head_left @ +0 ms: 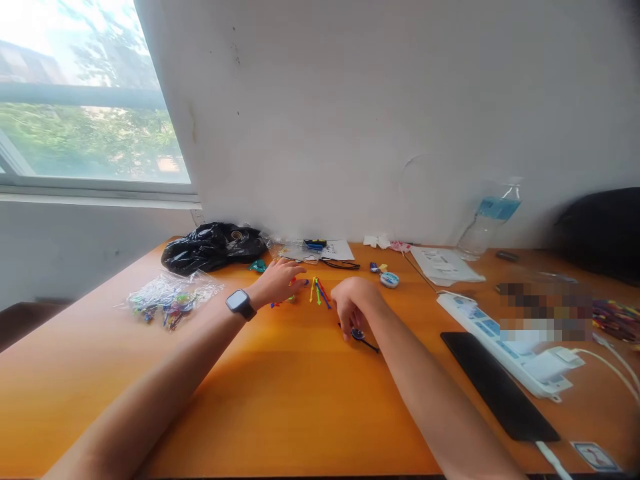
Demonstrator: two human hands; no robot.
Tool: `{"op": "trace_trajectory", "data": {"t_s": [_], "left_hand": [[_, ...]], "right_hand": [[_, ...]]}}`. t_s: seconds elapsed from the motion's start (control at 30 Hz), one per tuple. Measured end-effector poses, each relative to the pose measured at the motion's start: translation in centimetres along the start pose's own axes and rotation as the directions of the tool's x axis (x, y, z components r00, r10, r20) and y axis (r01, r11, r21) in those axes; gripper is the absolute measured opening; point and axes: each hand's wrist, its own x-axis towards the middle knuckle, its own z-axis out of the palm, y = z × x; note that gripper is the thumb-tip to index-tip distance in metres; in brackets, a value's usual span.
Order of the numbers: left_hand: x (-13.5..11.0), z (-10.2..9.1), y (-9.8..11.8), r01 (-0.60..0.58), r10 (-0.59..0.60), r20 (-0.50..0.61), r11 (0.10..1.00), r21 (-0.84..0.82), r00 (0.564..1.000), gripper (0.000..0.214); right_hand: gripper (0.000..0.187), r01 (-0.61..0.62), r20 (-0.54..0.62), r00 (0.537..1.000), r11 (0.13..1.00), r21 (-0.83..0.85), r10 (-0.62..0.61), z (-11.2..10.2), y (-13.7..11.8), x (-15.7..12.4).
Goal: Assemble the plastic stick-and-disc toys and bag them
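My left hand point(278, 283), with a black smartwatch point(241, 304) on its wrist, reaches over the table with fingers stretched out. Small red, blue and yellow plastic pieces point(291, 293) lie partly hidden under its fingers. Between my hands, several thin sticks point(319, 292) in yellow, green, blue and red lie fanned out. My right hand point(354, 300) points downward with its fingers curled at a small dark round piece point(357, 334) with thin black arms on the tabletop. The fingertips are partly hidden, but they appear closed on it.
A clear bag of colourful pieces point(167, 303) and a black plastic bag point(215, 247) lie left. A round white container point(389, 279) sits behind my right hand. Right are a power strip point(493, 340), a black phone-like slab point(495, 383) and a clear bottle point(485, 227).
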Motion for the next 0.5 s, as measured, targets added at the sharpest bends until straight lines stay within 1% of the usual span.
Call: {"op": "trace_trajectory", "data": {"t_s": [0.07,0.13,0.23,0.3,0.4,0.43,0.5], "left_hand": [[0.3,-0.6,-0.2,-0.02,0.018,-0.054,0.999,-0.038,0.998,0.036],[0.6,-1.5,-0.1,-0.042,0.034,-0.099,0.995,-0.087,0.995,0.034],[0.8,-2.8,0.1,-0.064,0.043,-0.149,0.988,-0.144,0.988,0.03],[0.9,-3.5,0.2,-0.067,0.038,-0.167,0.983,-0.17,0.985,0.027],[0.9,-4.2,0.5,-0.062,0.028,-0.171,0.978,-0.198,0.985,0.024],[0.8,-4.3,0.5,-0.062,0.028,-0.169,0.977,-0.206,0.985,0.023],[0.8,-4.5,0.6,-0.065,0.029,-0.163,0.974,-0.215,0.986,0.023]], "right_hand": [[0.044,-0.023,0.009,1.0,0.999,-0.033,0.023,0.1,-0.8,0.6],[0.042,-0.013,-0.03,0.999,0.999,-0.035,0.012,0.1,-1.2,1.1],[0.03,0.012,-0.095,0.995,1.0,-0.018,-0.013,0.3,-1.7,1.1],[0.025,0.033,-0.168,0.985,0.999,0.033,-0.027,0.7,-2.1,1.0],[0.03,0.109,-0.281,0.958,0.979,0.172,-0.058,1.3,-2.6,0.9],[0.032,0.134,-0.292,0.954,0.97,0.204,-0.07,1.4,-2.6,1.0],[0.03,0.166,-0.281,0.955,0.959,0.23,-0.097,1.6,-2.7,1.3]]}}
